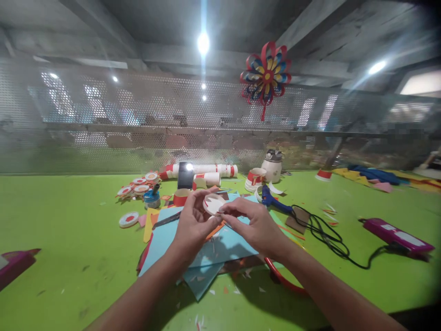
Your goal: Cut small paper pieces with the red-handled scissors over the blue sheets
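Above a pile of light-blue paper sheets [165,243], my left hand [195,225] grips a shallow white round disc [212,202] with a raised rim and red marks on its side. My right hand [253,225] pinches at the disc's near right edge with thumb and forefinger; whether a small scrap is also between those fingertips I cannot make out. Beneath the hands lie orange strips on the blue paper. Dark scissors or a knife [167,219] rest left of my left hand. Just behind stands a red-and-white paper ring [181,197].
To the right lie a blue glue gun [274,201], its black cable and a purple power strip [398,236]. Leftward are a blue jar [151,199], stacked decorated discs [139,188] and one loose disc [129,219]. White-and-red tubes [206,170] and a lidded bottle [272,166] stand behind.
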The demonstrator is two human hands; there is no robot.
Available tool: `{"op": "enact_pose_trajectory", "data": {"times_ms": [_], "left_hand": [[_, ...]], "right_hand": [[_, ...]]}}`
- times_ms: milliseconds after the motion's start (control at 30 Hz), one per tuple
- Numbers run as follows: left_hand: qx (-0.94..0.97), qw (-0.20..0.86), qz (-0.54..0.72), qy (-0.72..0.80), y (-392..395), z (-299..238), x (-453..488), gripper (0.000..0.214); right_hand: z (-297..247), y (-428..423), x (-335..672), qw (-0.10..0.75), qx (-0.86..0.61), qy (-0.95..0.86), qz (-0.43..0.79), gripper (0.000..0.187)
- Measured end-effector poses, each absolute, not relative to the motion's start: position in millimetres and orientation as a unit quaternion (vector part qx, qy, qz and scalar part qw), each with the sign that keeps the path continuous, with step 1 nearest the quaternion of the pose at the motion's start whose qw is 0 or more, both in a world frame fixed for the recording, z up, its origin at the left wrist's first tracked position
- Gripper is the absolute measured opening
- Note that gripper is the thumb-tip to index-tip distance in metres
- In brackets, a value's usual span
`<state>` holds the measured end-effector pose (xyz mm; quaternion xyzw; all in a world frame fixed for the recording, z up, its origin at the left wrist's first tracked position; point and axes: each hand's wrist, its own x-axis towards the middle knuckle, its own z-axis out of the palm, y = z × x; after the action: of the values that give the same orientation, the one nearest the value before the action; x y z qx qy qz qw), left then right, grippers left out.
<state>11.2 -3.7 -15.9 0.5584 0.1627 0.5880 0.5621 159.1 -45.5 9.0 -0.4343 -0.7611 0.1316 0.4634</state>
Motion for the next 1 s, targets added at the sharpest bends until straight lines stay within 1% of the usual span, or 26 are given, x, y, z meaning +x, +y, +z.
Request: {"op": "enact_pose_trajectory", "data": {"times_ms": [167,267,333,467,567,667,833,1000], "left_hand": [[0.560,0.584,0.564,0.163,-2,-22,12,0.061],[0.558,0.608,0.540,0.164,-4,-22,10,0.063],[0.547,0.631,0.525,0.163,-4,-21,8,0.060],[0.506,0.690,0.497,0.142,-2,-16,3,0.046],[0.482,0.709,0.494,0.140,1,-15,2,0.035],[0.489,0.703,0.490,0.162,2,-16,3,0.031],[0.506,0.696,0.480,0.170,1,-18,2,0.039],[0.523,0.678,0.492,0.156,-2,-15,3,0.046]], "right_hand": [[-2,-46,163,0.490,-0.426,-0.742,0.169,0.007],[-4,-46,169,0.497,-0.423,-0.732,0.197,0.006],[-5,-45,173,0.500,-0.419,-0.726,0.215,0.005],[-8,-37,183,0.489,-0.408,-0.728,0.253,0.007],[-9,-31,189,0.476,-0.404,-0.734,0.268,0.004],[-9,-27,193,0.462,-0.397,-0.748,0.264,0.006],[-16,-24,194,0.447,-0.387,-0.773,0.230,0.012],[-27,-21,192,0.461,-0.403,-0.769,0.183,0.017]]}}
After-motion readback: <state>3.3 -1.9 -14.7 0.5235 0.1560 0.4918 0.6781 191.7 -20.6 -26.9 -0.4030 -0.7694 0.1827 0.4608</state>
